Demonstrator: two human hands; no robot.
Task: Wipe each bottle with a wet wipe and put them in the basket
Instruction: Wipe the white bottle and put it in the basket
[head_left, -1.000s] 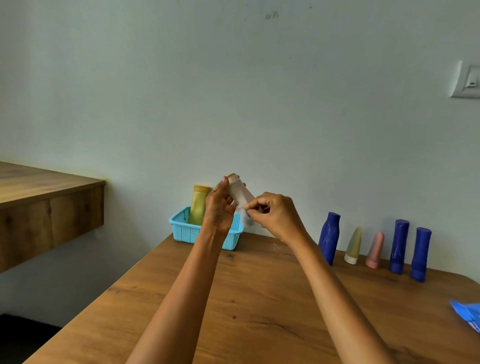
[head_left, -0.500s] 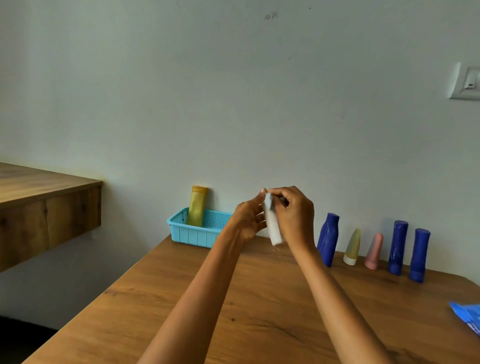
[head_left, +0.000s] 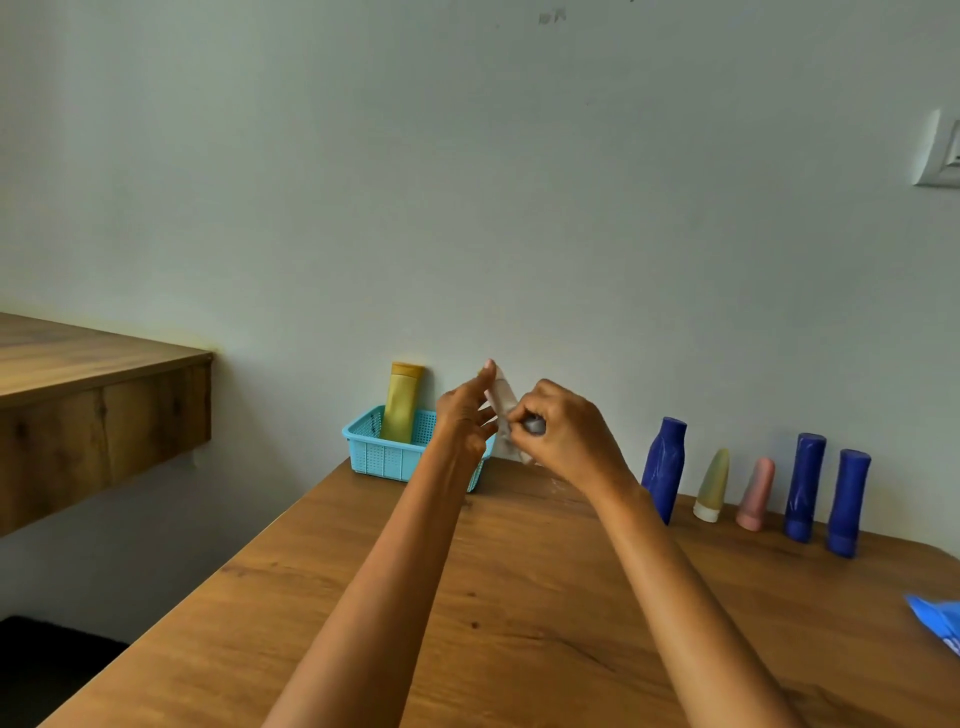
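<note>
Bottle in hand: pale bottle (head_left: 503, 399), held up in the air just right of the basket, tilted with its top leaning left; it sits between the two hands, well above the worktop.
Left hand: left hand (head_left: 464, 415) is on the bottle's left side, its fingers (head_left: 480, 378) stretched nearly straight along the bottle, tips reaching up near the top end; they look laid against it rather than wrapped round, though the contact itself is partly hidden.
Right hand: right hand (head_left: 563, 434) is on the bottle's right and lower side, fingers curled in and pinching at it, with a small grey bit showing at the fingertips; whether the wipe is in that pinch I cannot tell.
Basket: blue basket (head_left: 387, 457) stands at the far left corner of the worktop, against the wall.
In the basket: yellow bottle (head_left: 401, 402) stands upright inside it, leaning back to the wall.
Waiting row: to the right of the basket, past the hands, along the wall: dark blue bottle (head_left: 664, 467), then a yellow-green tube (head_left: 711, 484), a pink tube (head_left: 756, 493), and two more blue bottles (head_left: 804, 486) (head_left: 848, 501), all upright.
Worktop: wooden worktop (head_left: 519, 613) carries the lot.
Far right of the basket: blue packet (head_left: 937, 621) at the worktop's edge, half out of view.
</note>
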